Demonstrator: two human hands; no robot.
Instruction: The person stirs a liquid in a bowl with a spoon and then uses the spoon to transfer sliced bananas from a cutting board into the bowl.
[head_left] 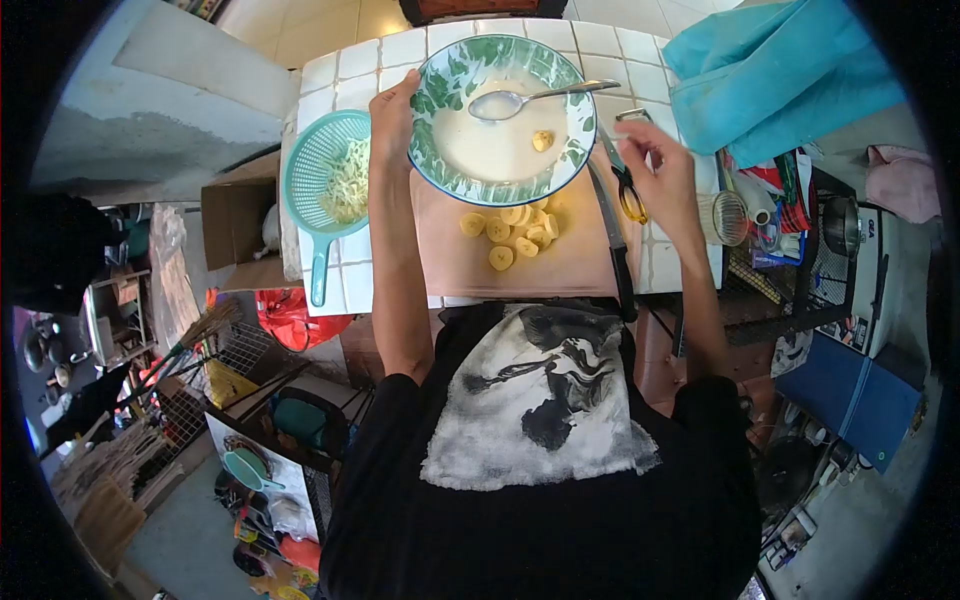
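Observation:
My left hand (393,118) grips the left rim of a green-and-white enamel plate (443,75). A pool of white, milky batter (480,150) fills its middle, and one banana slice (542,140) sits in it. Across the plate lies a metal spoon (497,105), its handle over the right rim. Just right of the plate, my right hand (660,175) is raised with fingers partly curled and apart, nothing visible in them. Below the plate, several banana slices (502,258) rest on a pink cutting board (450,275). A knife (612,230) lies along the board's right edge, beside scissors (631,198).
A mint-green colander (300,185) with pale shreds (347,185) stands at the left of the white tiled counter (350,275). Turquoise cloth (770,70) hangs over the far right corner. A wire whisk or strainer (728,218) is at the right edge. A cardboard box (235,225) stands left.

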